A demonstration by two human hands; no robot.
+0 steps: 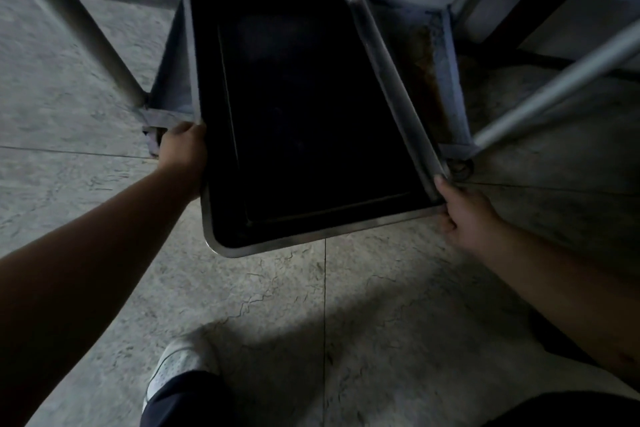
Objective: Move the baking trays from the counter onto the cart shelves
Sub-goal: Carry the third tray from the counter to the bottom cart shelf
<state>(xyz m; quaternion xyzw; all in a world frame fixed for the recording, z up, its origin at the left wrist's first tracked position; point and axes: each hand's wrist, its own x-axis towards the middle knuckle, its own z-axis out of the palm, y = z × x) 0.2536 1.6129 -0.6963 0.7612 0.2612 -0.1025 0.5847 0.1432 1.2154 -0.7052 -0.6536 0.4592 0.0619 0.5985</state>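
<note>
A dark rectangular baking tray (pixel 304 114) with a shiny metal rim fills the middle of the view, its far end over the cart's bottom shelf (pixel 433 73) and its near end sticking out over the floor. My left hand (pixel 183 152) grips the tray's left rim near the front. On the near right corner my right hand (pixel 464 215) holds the rim, thumb on top. The shelf is low, grey metal with a raised edge and a rusty brown stain along its right side. The tray lies skewed, angled to the left of the shelf.
Cart uprights rise at the left (pixel 79 24) and right (pixel 554 87), flanking the tray. A caster (pixel 460 166) sits under the shelf's front right corner. Pale tiled floor (pixel 311 305) spreads below, with my white shoe (pixel 180 367) on it. A wall stands behind the cart.
</note>
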